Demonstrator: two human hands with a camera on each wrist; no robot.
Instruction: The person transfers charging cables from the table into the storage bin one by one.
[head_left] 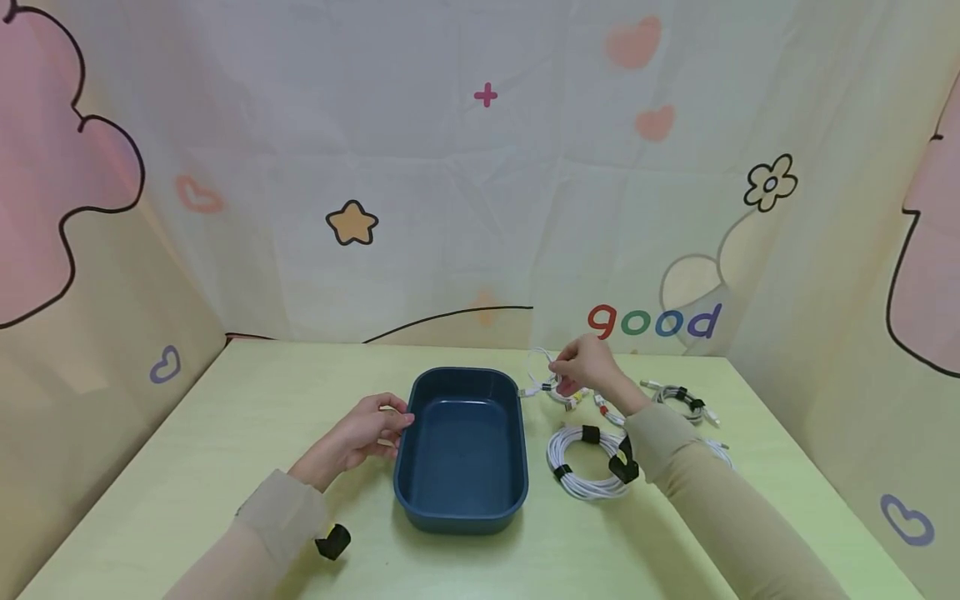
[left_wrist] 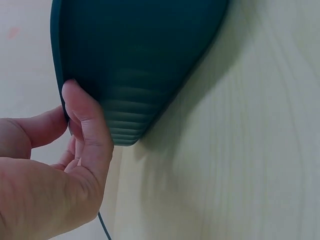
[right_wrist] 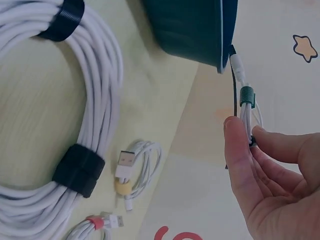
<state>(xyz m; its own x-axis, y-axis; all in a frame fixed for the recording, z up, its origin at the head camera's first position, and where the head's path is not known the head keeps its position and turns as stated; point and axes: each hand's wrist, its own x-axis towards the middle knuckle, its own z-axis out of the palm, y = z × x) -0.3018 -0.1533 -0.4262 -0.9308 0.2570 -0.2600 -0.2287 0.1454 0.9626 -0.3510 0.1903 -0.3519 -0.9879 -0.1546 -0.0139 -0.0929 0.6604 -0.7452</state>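
Note:
A dark blue rectangular bin (head_left: pixel 461 450) stands on the table with nothing in it. My left hand (head_left: pixel 371 429) grips its left rim, thumb on one side and fingers on the other, as the left wrist view shows. To the right of the bin's far corner, my right hand (head_left: pixel 588 365) pinches a small bundled white cable (right_wrist: pixel 246 112) between thumb and fingers. A green tie (right_wrist: pixel 247 96) binds that cable, and it hangs above the table. Just below lies a white USB cable with a yellow tie (right_wrist: pixel 123 187).
Right of the bin lies a large white cable coil (head_left: pixel 558 462) with black straps. Near it are a red-tied white cable (head_left: pixel 609 412), a grey cable coil (head_left: pixel 681 402) and another white cable (head_left: pixel 720 451), partly behind the right sleeve. A printed curtain (head_left: pixel 450 250) closes off the back.

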